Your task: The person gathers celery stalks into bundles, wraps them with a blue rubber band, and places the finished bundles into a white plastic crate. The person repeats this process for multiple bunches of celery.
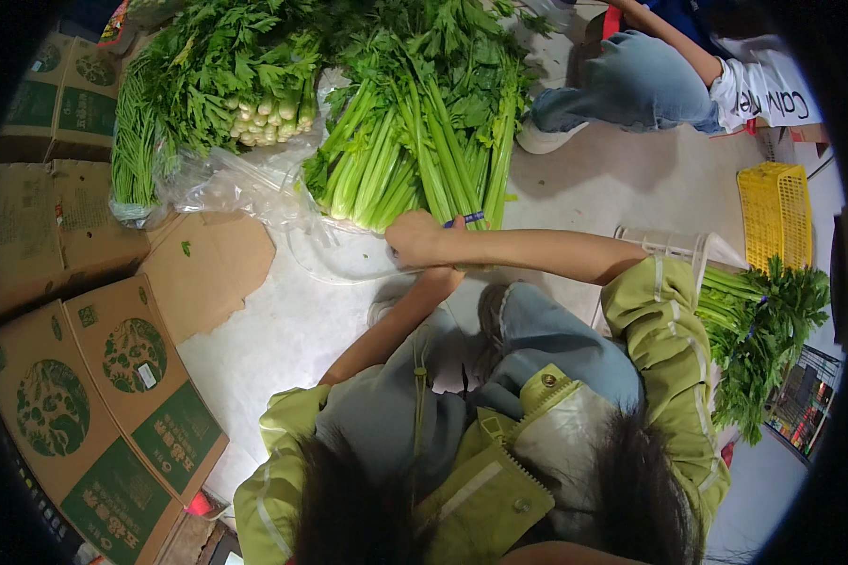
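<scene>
A banded bunch of celery (448, 174) lies among more celery in front of me, stem ends toward me. A purple tape band (468, 219) crosses its stems. My right arm reaches across from the right, and my right hand (415, 239) is closed just left of the band, its contents hidden. Under that forearm is my left hand (446, 276), mostly covered. A fingertip, apparently the left hand's, shows against the band by the stem ends. Loose celery stalks (372, 169) lie to the left of the bunch.
Leafy greens with pale stem ends (273, 121) and thin green stalks (134, 141) lie at far left on plastic wrap (245, 184). Cardboard boxes (99, 377) line the left. At right stand a yellow crate (774, 215) and more celery (763, 320). Another person's leg (631, 85) is at far right.
</scene>
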{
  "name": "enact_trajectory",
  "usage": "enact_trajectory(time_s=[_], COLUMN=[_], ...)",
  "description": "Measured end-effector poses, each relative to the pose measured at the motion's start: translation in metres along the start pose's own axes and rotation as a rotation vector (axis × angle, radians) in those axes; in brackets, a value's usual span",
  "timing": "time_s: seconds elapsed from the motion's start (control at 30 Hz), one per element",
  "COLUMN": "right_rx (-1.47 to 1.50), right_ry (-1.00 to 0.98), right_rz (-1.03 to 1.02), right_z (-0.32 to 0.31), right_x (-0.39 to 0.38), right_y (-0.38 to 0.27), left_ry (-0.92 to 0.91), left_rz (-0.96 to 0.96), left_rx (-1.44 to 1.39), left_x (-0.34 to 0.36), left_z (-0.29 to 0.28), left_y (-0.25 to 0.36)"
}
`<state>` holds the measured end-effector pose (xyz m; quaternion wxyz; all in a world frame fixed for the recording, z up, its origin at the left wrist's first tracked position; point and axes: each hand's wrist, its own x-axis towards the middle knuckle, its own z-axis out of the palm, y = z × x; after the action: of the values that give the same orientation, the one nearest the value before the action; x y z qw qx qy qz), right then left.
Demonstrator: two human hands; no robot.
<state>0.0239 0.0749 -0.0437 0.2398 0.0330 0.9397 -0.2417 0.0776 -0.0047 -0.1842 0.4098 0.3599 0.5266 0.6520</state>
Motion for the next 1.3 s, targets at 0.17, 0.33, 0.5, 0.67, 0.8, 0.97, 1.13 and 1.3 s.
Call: enact_trajectory(time_s=[0.17,0.33,0.5,0.67,0.8,0.97,1.13,1.3], right_rx=[0.014,0.072,0.254,0.349,0.424,0.480,0.454,0.593], right_ry=[0.117,0.251,0.469,0.508,0.534,0.533,0.566,0.505], right_rz=[-0.062,-0.108,0.040,0.225,0.289,0.406,0.422,0.462], right_z=[-0.023,-0.075,-0.120,-0.133,-0.124,-0.103,-0.077,-0.063], right_x=[-0.021,-0.055,-0.118,-0.164,-0.182,-0.195,-0.193,-0.187], right_y=[-0.048,-0.048,-0.009,0.023,0.046,0.085,0.120,0.136], left_ry=[0.006,0.076,0.154,0.253,0.265,0.266,0.228,0.262], left_rz=[-0.012,-0.124,-0.284,-0.468,-0.466,-0.469,-0.495,-0.535], left_rx=[-0.026,-0.457,-0.922,-0.926,-0.891,-0.905,-0.966,-0.921], left_x=[0.006,0.013,0.023,0.031,0.031,0.032,0.031,0.031], left_z=[-0.011,-0.007,0.002,0.007,0.007,0.005,0.004,0.004], left_y=[0.010,0.035,0.061,0.077,0.083,0.088,0.094,0.095])
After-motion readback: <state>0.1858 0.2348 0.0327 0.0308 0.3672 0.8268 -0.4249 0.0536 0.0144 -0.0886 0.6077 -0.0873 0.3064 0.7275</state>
